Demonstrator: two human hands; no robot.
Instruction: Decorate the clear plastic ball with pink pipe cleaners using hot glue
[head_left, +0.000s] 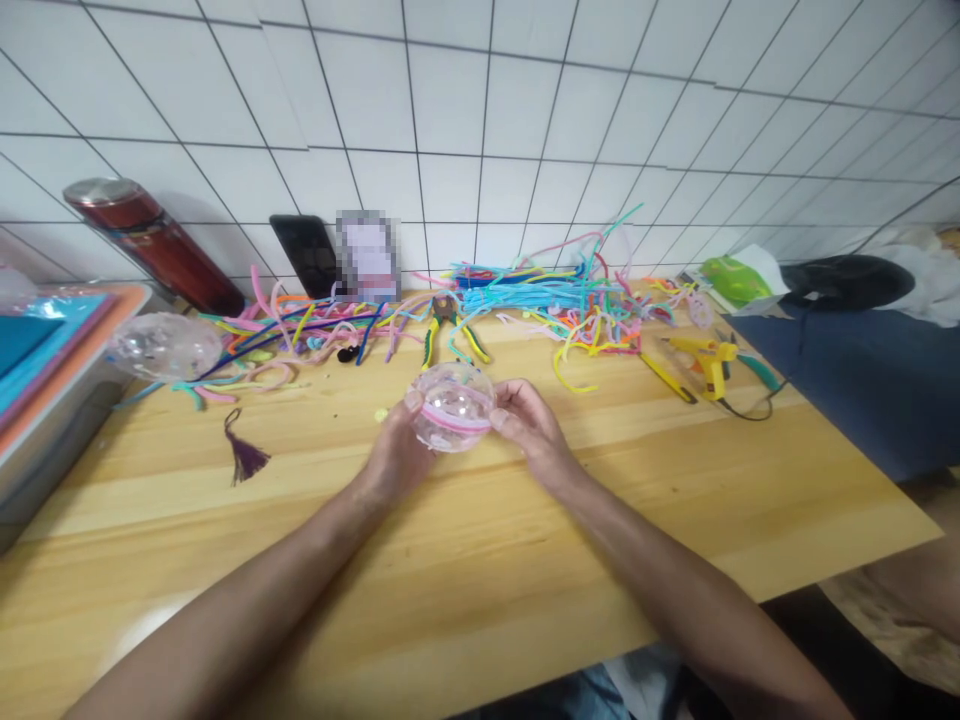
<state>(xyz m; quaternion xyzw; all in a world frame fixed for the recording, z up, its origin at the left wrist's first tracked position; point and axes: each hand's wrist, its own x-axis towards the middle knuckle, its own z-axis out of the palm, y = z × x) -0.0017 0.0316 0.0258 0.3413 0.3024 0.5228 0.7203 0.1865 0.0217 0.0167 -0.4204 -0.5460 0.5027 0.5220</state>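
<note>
A clear plastic ball (pixel 452 385) with a pink strip (pixel 457 424) around its lower middle is held between both hands above the wooden table. My left hand (pixel 399 445) grips it from the left, the thumb on its upper side and the other fingers mostly hidden beneath. At the right edge, my right hand (pixel 529 420) is closed with thumb and fingers on the ball, right where the pink strip ends. Just behind the ball lie yellow-green handled pliers (pixel 445 310), jaws toward the wall. A dark purple tassel (pixel 246 458) rests to the left.
Coloured pipe cleaners (pixel 525 295) are heaped along the tiled wall. A second clear ball (pixel 166 346) sits at left, near a red thermos (pixel 157 245) and a black phone (pixel 306 255). At right lie a yellow glue gun (pixel 709 362) and a yellow cutter (pixel 667 378).
</note>
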